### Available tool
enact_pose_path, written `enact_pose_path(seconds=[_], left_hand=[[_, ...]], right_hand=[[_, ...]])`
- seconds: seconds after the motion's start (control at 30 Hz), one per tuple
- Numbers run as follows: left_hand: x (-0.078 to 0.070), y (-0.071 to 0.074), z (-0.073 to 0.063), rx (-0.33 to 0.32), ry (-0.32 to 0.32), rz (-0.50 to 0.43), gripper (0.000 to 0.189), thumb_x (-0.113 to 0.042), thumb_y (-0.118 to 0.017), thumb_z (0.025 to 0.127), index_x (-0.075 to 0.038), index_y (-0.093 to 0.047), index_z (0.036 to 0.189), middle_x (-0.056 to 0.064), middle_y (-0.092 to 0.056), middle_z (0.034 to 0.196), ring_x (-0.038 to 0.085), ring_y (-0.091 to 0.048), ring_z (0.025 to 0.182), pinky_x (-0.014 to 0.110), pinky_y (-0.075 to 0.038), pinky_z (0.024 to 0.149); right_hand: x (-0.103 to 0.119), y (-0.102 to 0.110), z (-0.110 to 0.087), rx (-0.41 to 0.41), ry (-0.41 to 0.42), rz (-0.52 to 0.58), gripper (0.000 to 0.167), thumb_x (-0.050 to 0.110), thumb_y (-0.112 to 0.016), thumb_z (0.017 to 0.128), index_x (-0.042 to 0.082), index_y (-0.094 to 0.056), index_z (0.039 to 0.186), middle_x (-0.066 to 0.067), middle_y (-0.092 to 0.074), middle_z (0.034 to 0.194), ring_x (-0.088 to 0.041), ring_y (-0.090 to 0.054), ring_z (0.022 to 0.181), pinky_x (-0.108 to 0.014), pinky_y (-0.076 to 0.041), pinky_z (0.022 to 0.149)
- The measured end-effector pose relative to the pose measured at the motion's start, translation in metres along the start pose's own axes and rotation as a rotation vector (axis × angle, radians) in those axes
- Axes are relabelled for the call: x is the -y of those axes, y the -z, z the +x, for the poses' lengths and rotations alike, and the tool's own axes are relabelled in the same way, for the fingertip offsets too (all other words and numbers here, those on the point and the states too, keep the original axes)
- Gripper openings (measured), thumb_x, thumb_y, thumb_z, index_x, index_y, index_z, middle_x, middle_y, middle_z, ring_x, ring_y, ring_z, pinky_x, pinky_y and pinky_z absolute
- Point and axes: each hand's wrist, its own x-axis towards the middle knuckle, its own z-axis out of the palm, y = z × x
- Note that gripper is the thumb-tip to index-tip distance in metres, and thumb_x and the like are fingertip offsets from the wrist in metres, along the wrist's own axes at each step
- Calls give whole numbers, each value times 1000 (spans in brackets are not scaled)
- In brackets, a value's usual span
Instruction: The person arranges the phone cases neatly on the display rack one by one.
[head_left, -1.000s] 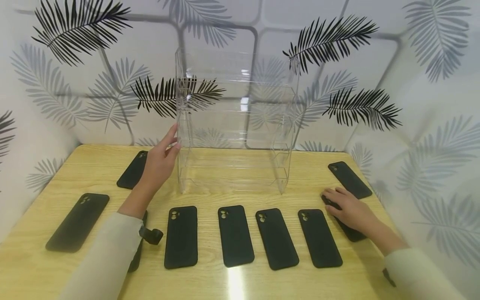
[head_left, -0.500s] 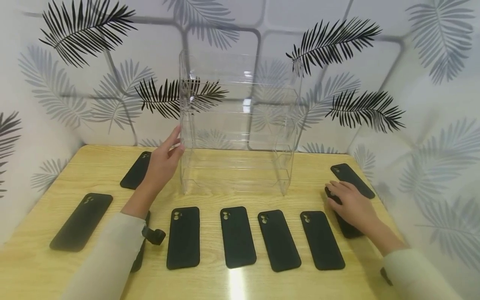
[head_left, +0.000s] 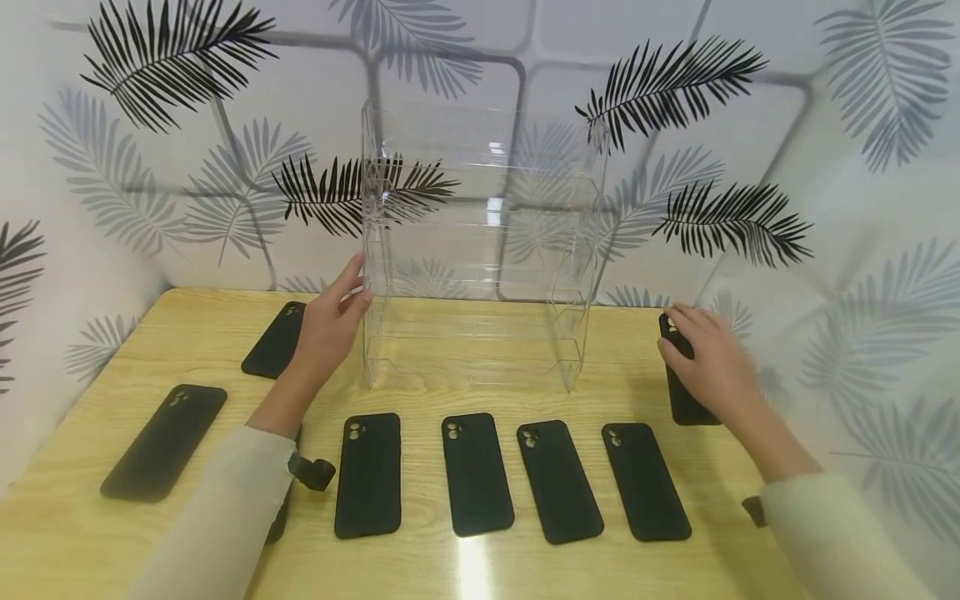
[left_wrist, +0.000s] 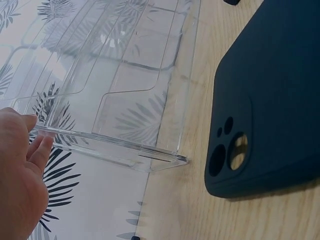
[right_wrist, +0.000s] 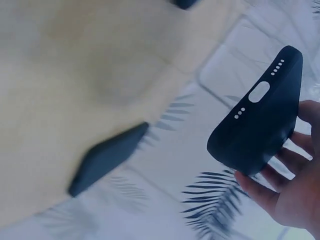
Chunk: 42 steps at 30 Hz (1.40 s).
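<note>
A clear stepped acrylic display rack [head_left: 472, 333] stands at the back of the table. My left hand [head_left: 330, 325] pinches its left side edge; in the left wrist view the fingers [left_wrist: 40, 152] lie at the panel's edge. My right hand [head_left: 708, 354] holds a black phone case [head_left: 686, 392] up off the table at the right, thumb on one side and fingers on the other. The right wrist view shows the end of that held case [right_wrist: 260, 115], with its port cutout and speaker holes. Below the left wrist, a black phone case [left_wrist: 270, 100] lies on the table.
Several black phone cases lie in a front row, among them one phone case [head_left: 367, 475] near the middle left and another case [head_left: 647, 483] at the right. Two more lie at left, including a case [head_left: 165, 442]. Patterned wall [head_left: 480, 75] backs the wooden table [head_left: 420, 567].
My right hand has lifted the black phone case off the table and moved it up and away from me. My left hand stays at the rack's edge. The head view shifted slightly.
</note>
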Motion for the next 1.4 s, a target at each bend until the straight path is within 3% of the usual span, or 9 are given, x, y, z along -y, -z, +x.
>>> enact_pose_path(seconds=[0.4,0.9,1.2,1.27,1.4], left_hand=[[2,-1,1,-7,-20,-45,57,-19,-53,106,-33,-32,158,-10,-34,163,24,-46,142,44,-47,108],[1,-1,0,-18,-21,18,58,-19,-49,107,-33,-29,160,-11,-33,163,25,-45,143,43,-46,110],[3,-3,-2,-18,-10,33,56,-23,-48,108,-34,-27,160,-4,-32,164,26,-44,143,44,-45,111],[3,-4,-2,-21,-14,35,56,-23,-48,108,-33,-28,160,-5,-32,164,26,-45,143,43,-45,111],[2,-4,-1,-19,-23,37,57,-22,-48,108,-31,-28,160,-6,-32,164,26,-45,143,43,-45,110]], right_hand=[[58,37,46,-178,-87,136,54,34,-55,103,12,-46,152,-16,-42,157,-41,-31,147,-62,-27,117],[102,49,99,-405,-21,158,50,33,-58,102,15,-52,148,-7,-50,152,-30,-35,146,-52,-34,117],[133,52,140,-505,32,93,48,34,-58,102,18,-55,147,-2,-53,150,-26,-40,143,-53,-54,89],[139,54,149,-524,55,92,47,34,-58,102,16,-56,146,-3,-54,149,-26,-40,142,-50,-53,95],[150,57,166,-564,93,115,45,29,-60,102,12,-57,144,-6,-55,147,-26,-41,141,-41,-39,115]])
